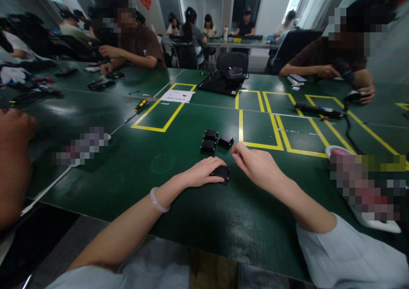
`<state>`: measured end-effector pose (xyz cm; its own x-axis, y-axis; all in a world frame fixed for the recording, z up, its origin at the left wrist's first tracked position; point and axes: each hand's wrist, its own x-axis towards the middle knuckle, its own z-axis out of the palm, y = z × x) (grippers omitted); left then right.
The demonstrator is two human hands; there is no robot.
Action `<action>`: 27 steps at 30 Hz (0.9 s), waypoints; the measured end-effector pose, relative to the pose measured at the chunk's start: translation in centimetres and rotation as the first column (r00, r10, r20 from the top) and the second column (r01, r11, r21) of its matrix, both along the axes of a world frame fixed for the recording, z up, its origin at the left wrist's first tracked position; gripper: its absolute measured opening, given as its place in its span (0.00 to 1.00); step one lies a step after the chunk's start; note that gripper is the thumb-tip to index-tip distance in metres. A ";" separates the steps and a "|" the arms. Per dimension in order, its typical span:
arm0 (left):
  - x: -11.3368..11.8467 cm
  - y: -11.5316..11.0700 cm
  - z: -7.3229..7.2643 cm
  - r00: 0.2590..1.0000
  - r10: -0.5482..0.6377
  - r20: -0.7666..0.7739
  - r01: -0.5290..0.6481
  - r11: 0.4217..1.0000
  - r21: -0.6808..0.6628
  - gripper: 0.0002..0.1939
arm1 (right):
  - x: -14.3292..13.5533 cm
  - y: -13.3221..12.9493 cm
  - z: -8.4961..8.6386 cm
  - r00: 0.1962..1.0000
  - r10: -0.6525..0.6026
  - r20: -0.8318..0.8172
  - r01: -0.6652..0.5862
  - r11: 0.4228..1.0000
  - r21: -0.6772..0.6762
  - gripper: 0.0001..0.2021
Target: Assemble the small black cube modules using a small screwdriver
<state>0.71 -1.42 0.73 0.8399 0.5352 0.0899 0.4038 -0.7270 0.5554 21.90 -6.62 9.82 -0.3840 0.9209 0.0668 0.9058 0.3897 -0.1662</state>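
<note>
A small black rectangular part (223, 175) lies on the green table in front of me. My left hand (203, 170) grips it from the left, with fingers over its top and the thumb along its near side. From the right, my right hand (257, 160) is closed in a pinch around a thin dark rod (233, 166), whose tip reaches the part's right edge. The rod's other end is hidden by my fingers. Just beyond sit three similar black parts: two together, a nearer one (208, 147) and a farther one (211, 134), and a tilted one (226, 141) beside them.
Yellow tape rectangles (260, 145) mark the green table (128, 178). A white paper (177, 95), a yellow-black screwdriver (140, 105) and a black panel (220, 84) lie farther back. A white tray (380, 225) stands right. Co-workers sit across; another person's arm (14, 161) is at left.
</note>
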 end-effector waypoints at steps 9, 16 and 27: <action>0.1 -0.1 0.2 1.000 0.005 -0.007 -0.005 1.000 -0.008 0.23 | 0.1 -0.1 0.0 1.000 0.013 0.006 -0.013 1.000 0.025 0.14; 0.1 -0.1 0.1 1.000 0.007 -0.008 -0.007 1.000 -0.005 0.22 | 0.2 0.0 -0.3 1.000 0.019 -0.017 -0.018 0.999 0.040 0.11; 0.1 -0.1 0.3 1.000 -0.001 -0.022 0.001 1.000 -0.001 0.22 | 0.2 0.1 -0.3 1.000 -0.007 0.022 0.006 0.999 0.039 0.13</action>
